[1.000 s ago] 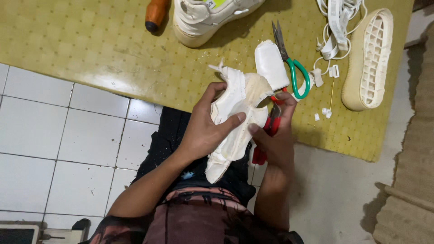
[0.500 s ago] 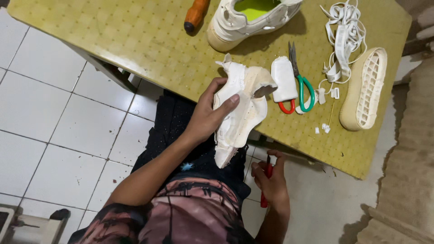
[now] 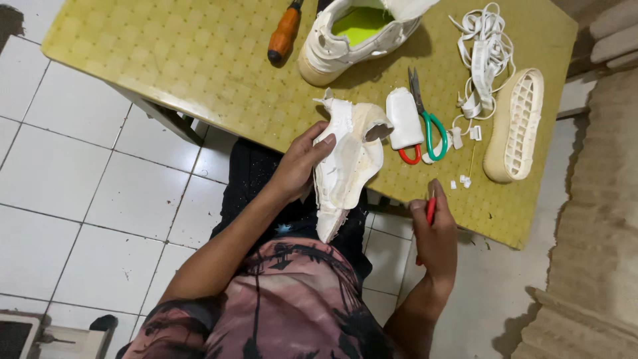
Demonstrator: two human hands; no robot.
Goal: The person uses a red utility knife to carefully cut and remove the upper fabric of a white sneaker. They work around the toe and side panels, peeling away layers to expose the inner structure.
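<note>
At frame centre my left hand (image 3: 299, 166) gripped the white shoe upper (image 3: 349, 159), held over the yellow counter (image 3: 166, 60) edge. Right of it lay scissors (image 3: 425, 123) and a cream sole (image 3: 515, 126). Lower right, my right hand (image 3: 435, 233) clenched a red-handled tool (image 3: 430, 211).

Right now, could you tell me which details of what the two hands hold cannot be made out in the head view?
- Red tool in the right hand: the fingers cover most of it, so its kind and tip are hidden.
- White shoe upper in the left hand: its far side faces away from the camera.
- Wooden-handled tool: the top edge cuts off its working end.
- Small white bits on the table: too small to identify.
</note>
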